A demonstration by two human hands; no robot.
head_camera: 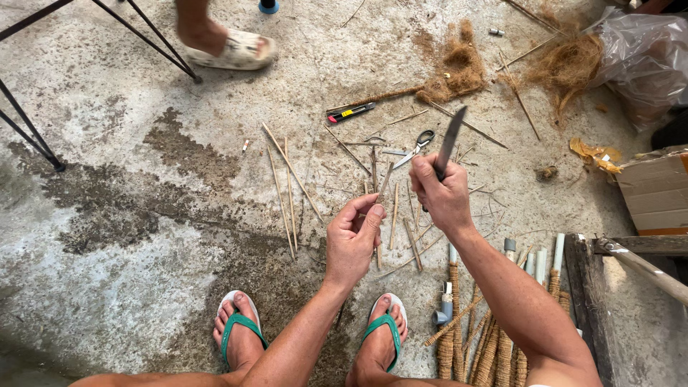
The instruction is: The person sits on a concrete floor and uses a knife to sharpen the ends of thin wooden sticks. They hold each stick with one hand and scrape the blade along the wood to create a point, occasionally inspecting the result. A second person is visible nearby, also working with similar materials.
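While the right hand (443,192) is clenched round the handle of a knife (450,141), its dark blade points up and away from the body. Left hand (353,233) sits just beside and below it, fingers curled in, thumb pressed toward the fingertips on a thin bamboo stick (383,188) that rises between the two hands; how firmly it is pinched cannot be told.

Just beyond the knife tip: scissors (416,147) lying on the concrete floor (129,143). Farther out past them, a utility cutter (351,112) with a yellow and red body, and a clump of brown coir fibre (453,68). Loose bamboo slivers (288,179) scattered left of and under the hands.

Below the grip, two feet in green flip-flops (240,326). Right of the forearm, a bundle of fibre-wrapped rods (487,344). Well beyond, at the far edge, another person's foot in a pale sandal (233,46).
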